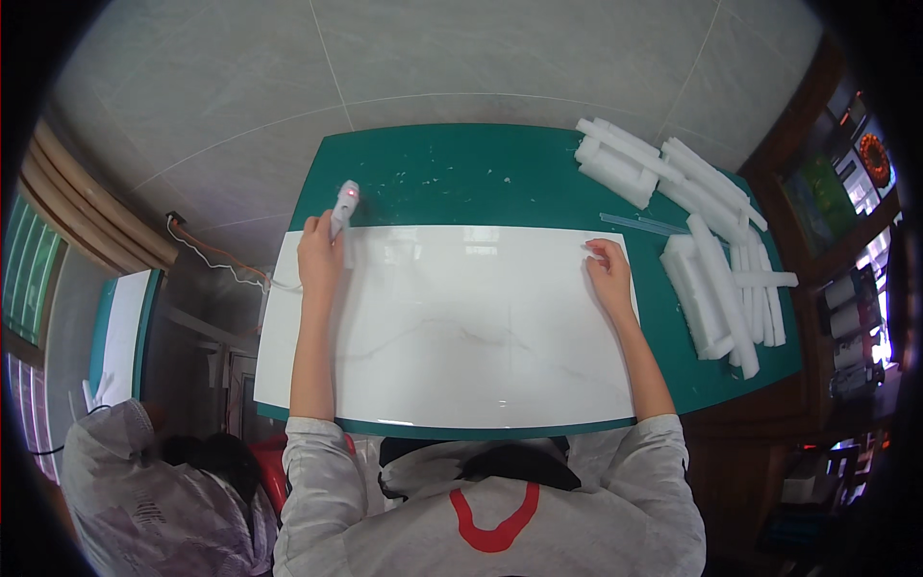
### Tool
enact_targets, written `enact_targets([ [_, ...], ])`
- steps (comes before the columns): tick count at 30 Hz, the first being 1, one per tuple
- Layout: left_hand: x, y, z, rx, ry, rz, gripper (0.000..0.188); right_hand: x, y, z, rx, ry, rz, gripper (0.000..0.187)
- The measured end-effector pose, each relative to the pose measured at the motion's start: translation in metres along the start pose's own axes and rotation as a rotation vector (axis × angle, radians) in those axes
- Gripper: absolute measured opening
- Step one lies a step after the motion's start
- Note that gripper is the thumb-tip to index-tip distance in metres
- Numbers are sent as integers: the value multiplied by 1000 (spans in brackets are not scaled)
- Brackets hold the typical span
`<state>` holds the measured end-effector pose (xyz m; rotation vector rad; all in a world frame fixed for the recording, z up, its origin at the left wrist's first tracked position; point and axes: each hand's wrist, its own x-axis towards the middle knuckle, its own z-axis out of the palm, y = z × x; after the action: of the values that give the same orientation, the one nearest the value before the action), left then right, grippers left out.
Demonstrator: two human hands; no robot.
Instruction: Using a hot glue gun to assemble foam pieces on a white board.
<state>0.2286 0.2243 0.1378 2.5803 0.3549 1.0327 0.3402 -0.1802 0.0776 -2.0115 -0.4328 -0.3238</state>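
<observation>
My left hand (319,252) is closed around a white hot glue gun (345,204) with a small red light lit on it. It holds the gun upright over the back left of a glossy white marble-patterned panel (433,308), and a white cord runs off to the left. Above the panel's back right corner is my right hand (608,271), its fingers curled together near a small pale bit. What those fingers hold, if anything, is too small to make out.
White foam strips and blocks (707,279) are piled along the right side of the green tabletop (433,173). Thin clear glue sticks (644,224) lie beside them. White crumbs dot the back. At lower left, another person (163,490) sits by a second table (125,337).
</observation>
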Motion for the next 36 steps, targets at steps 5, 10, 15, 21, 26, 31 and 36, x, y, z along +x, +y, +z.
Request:
enact_targets([
  [5,9,-6,-9,-75,63,-144,26,1,0,1,0,13,-2,24],
  [10,3,4,-17,-698,-20,-534,28,1,-2,-6,54,-26,62,20],
  [15,-8,-8,-16,-780,-82,-639,31,3,1,-13,83,-98,73,16],
  [21,-18,-18,-6,-838,-131,-675,34,3,1,-15,125,-135,57,15],
  [26,-18,-15,-2,-713,-48,-650,32,4,-5,-15,82,-132,34,14],
  [31,-16,-17,-3,-321,-2,25,28,5,-5,-15,38,-147,18,14],
  [36,-17,1,-1,-239,-80,105,29,4,-9,-15,24,-145,18,14],
])
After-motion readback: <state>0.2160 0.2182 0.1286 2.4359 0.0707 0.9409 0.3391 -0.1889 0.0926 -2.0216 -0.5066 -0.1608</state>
